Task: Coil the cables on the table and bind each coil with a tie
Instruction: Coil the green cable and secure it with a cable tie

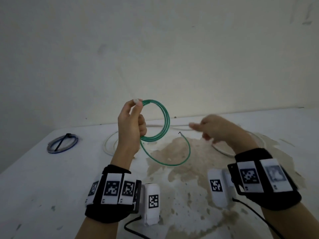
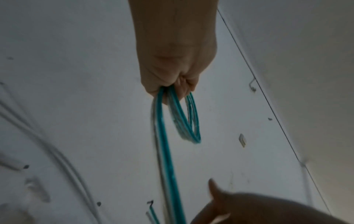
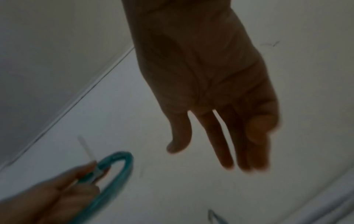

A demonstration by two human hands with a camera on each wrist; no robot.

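A green cable [image 1: 166, 121] is wound into a few loops that my left hand [image 1: 133, 121] holds upright above the table; its fingers grip the coil [image 2: 184, 119] and pinch a white connector end [image 1: 137, 101] at the top. A loose tail of the green cable [image 1: 181, 159] curves down onto the table and ends in a dark tip [image 1: 179, 133]. My right hand [image 1: 212, 128] hovers to the right of the coil, blurred, fingers spread and holding nothing [image 3: 220, 128]. The green coil [image 3: 116, 169] also shows at the lower left of the right wrist view.
A blue coil [image 1: 62, 143] bound with a black tie lies at the table's left. A white cable [image 1: 110, 145] lies loose across the table behind the hands [image 1: 222, 150]. The white table [image 1: 43, 178] has a stained, peeling patch in the middle. A wall stands close behind.
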